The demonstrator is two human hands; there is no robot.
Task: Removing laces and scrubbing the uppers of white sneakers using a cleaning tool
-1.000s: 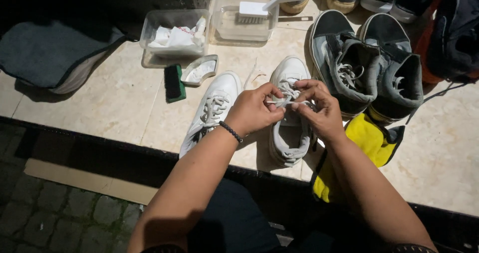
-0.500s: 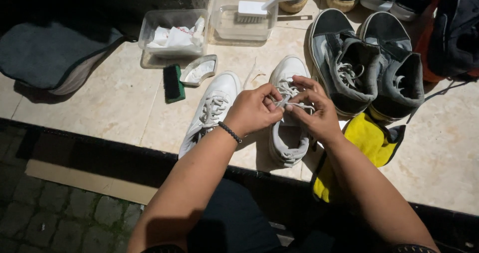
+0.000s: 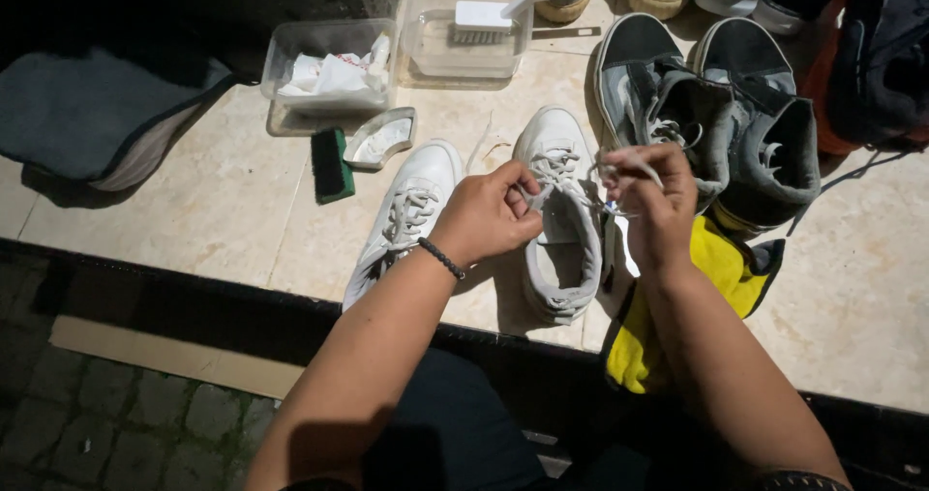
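On a sunlit stone ledge (image 3: 194, 230) above cobbles, both hands pinch a white sneaker's (image 3: 561, 210) laces (image 3: 581, 177).

Two clear plastic tubs (image 3: 329, 51) (image 3: 464, 41) stand behind the shoes.

Ledge layout, as you look down

Your left hand (image 3: 487, 215) and right hand (image 3: 655, 201) sit over the right sneaker (image 3: 561, 215); its mate (image 3: 406, 215) lies just left. Further left: sponge (image 3: 331, 165), then folded mat (image 3: 92, 114). Behind: two tubs (image 3: 329, 70), brush (image 3: 542, 2) on the right one. Right: dark shoe pair (image 3: 716, 114); cloth (image 3: 668, 317) beneath your right wrist.
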